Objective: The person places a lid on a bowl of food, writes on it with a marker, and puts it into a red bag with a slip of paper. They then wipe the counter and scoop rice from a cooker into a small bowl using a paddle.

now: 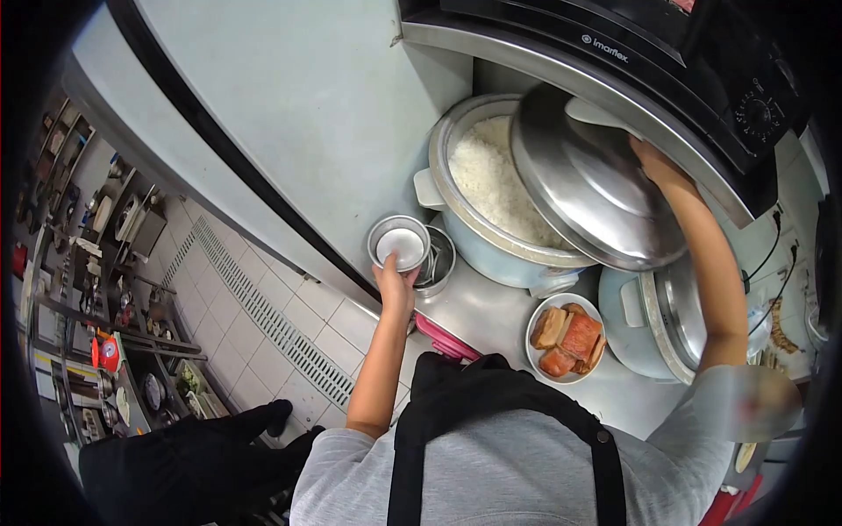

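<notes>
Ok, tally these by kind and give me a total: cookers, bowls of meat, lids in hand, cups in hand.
2 cookers
1 bowl of meat
1 lid in hand
1 cup in hand
Total: 5

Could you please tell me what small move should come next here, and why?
Probably bring the small round silver metal bowl over toward the white cooked rice: the left hand holds the bowl beside the large pale-blue pot, and the right hand holds the domed silver metal lid tilted, leaving much of the rice uncovered.
</notes>
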Demonstrator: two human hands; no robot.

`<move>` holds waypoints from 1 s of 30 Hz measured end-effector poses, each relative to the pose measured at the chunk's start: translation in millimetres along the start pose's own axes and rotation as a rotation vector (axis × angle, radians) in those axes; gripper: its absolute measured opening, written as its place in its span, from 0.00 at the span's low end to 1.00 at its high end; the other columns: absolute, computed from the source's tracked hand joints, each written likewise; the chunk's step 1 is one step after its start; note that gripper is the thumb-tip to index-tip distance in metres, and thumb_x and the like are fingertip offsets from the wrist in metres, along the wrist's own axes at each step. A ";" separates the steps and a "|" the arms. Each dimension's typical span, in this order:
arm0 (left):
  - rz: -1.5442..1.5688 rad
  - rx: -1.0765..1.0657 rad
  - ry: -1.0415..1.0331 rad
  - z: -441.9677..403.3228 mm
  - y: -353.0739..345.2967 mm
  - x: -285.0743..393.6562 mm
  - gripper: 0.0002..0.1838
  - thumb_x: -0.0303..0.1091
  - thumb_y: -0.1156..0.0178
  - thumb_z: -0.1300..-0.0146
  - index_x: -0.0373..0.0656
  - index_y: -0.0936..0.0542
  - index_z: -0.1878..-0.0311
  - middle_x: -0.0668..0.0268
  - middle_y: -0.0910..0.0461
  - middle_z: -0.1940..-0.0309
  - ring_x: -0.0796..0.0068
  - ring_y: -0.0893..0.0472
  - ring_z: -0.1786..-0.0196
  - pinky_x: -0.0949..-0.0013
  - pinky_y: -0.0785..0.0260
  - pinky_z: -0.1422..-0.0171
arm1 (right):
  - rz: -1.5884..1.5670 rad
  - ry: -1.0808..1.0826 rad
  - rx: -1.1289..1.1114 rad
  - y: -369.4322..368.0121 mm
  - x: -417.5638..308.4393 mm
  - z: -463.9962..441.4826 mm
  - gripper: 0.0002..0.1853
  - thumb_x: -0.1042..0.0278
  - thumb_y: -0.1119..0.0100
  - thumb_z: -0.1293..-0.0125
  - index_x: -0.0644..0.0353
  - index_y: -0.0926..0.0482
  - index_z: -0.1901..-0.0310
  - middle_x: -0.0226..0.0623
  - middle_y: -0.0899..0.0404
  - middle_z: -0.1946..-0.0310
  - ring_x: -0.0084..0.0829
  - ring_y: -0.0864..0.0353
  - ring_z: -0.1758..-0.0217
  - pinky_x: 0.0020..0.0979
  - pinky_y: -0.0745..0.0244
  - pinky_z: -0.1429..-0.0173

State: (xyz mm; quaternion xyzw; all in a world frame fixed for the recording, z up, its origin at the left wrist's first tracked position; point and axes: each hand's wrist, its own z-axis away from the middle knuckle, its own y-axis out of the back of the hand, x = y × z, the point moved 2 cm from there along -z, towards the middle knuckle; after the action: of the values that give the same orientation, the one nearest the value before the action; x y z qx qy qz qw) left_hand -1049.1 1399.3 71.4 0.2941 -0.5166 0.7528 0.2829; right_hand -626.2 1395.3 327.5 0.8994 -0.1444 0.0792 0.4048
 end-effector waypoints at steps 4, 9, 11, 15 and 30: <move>0.111 -0.140 0.178 11.8 -0.2 -4.3 0.23 0.46 0.51 0.37 0.41 0.34 0.44 0.57 0.26 0.50 0.62 0.23 0.51 0.61 0.28 0.49 | -0.008 -0.020 -0.079 13.0 68.3 41.8 0.28 0.56 0.43 0.41 0.59 0.33 0.41 0.49 0.34 0.42 0.49 0.36 0.38 0.42 0.41 0.35; 0.021 -0.213 0.172 32.6 -20.7 5.9 0.31 0.59 0.55 0.37 0.42 0.33 0.43 0.61 0.25 0.50 0.64 0.23 0.51 0.65 0.26 0.54 | 0.266 0.106 -0.074 -22.0 158.3 98.6 0.26 0.59 0.42 0.44 0.56 0.31 0.43 0.47 0.32 0.43 0.47 0.34 0.40 0.41 0.39 0.37; 0.015 -0.213 0.156 42.9 -33.9 14.4 0.31 0.60 0.56 0.36 0.42 0.33 0.42 0.61 0.25 0.50 0.65 0.22 0.51 0.65 0.25 0.56 | 0.242 0.066 -0.150 -0.4 157.1 106.0 0.25 0.62 0.41 0.45 0.56 0.29 0.45 0.46 0.29 0.46 0.46 0.31 0.43 0.40 0.37 0.39; -0.018 -0.263 0.102 65.5 -63.0 31.7 0.33 0.63 0.59 0.37 0.43 0.35 0.41 0.61 0.24 0.51 0.68 0.20 0.56 0.68 0.24 0.62 | 0.280 -0.052 -0.298 23.4 111.2 102.4 0.20 0.58 0.41 0.44 0.60 0.25 0.52 0.48 0.25 0.55 0.46 0.25 0.51 0.42 0.31 0.48; 0.276 -0.629 0.268 96.5 -117.6 49.3 0.51 0.79 0.69 0.49 0.46 0.45 0.33 0.52 0.40 0.37 0.45 0.32 0.40 0.41 0.28 0.49 | -1.126 0.222 -0.702 50.6 -197.5 47.3 0.17 0.58 0.46 0.37 0.67 0.26 0.59 0.53 0.23 0.72 0.41 0.21 0.67 0.38 0.29 0.60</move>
State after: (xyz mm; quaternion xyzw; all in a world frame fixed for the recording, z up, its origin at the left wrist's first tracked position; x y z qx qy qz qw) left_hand -981.7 1350.3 207.9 0.0191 -0.7159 0.6201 0.3202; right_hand -828.2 1366.4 280.8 0.6390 0.3719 -0.1037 0.6653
